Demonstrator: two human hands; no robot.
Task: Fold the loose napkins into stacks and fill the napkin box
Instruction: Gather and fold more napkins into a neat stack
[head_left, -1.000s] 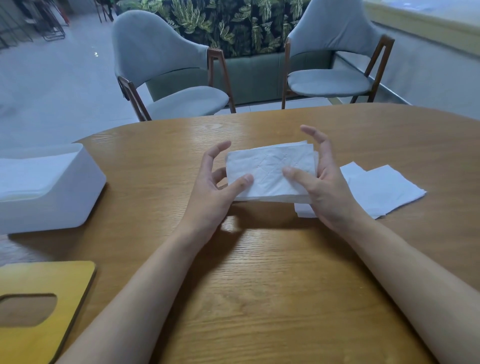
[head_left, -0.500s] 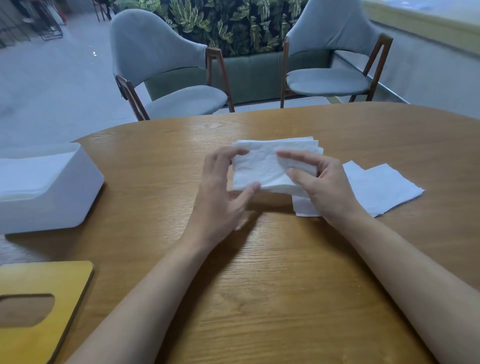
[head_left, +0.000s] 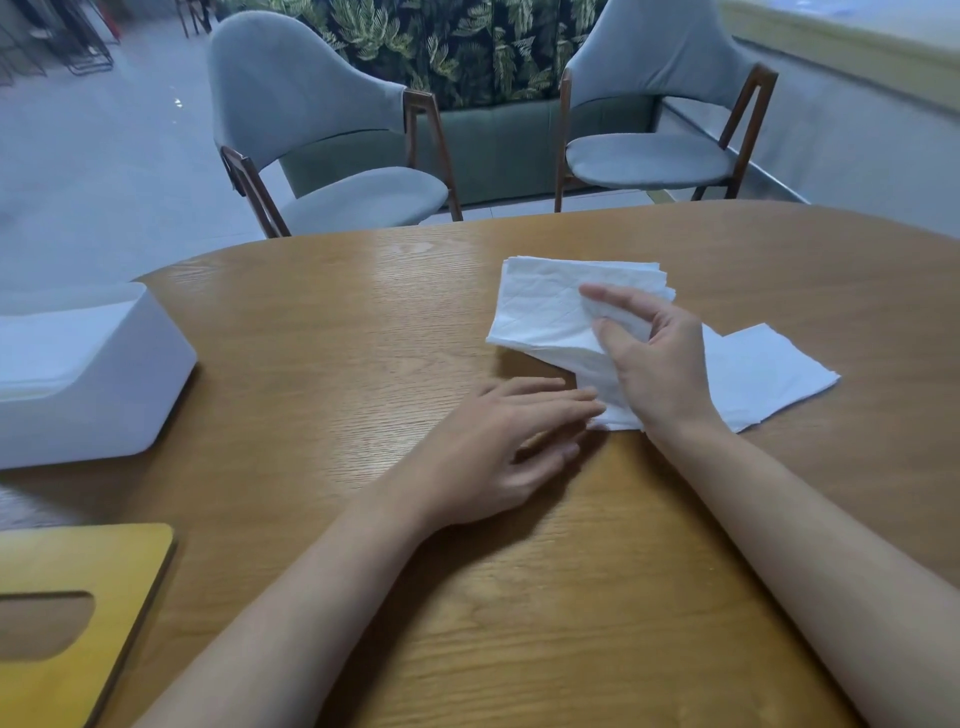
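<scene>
- Where the desk (head_left: 519, 623) meets the left edge of view, a yellow wooden lid (head_left: 78, 582) with a slot lies flat, off its box.
- Just beyond it the white napkin box (head_left: 135, 374) stands open at the top. White napkins (head_left: 47, 348) already lie inside; how full it is cannot be told.
- The left grip (head_left: 493, 452) is released, its fingers straight and flat on the desk. Their tips reach the near corner of the loose sheets; whether they touch is unclear.
- The folded stack (head_left: 540, 312) is held tilted above the desk, well apart from the box. It looks light, soft and limp, and its layers fan slightly at the far edge, so it would probably slip apart if held by one corner. A hold across the whole thickness, thumb over and fingers under, or one at each short end, should keep it square.
- The right grip (head_left: 660, 364) is grasping the stack, pinching its right end between thumb and fingers.
- The loose napkins (head_left: 769, 369) lie flat and overlapping on the desk, under and to the right of that hand, not yet folded.
</scene>
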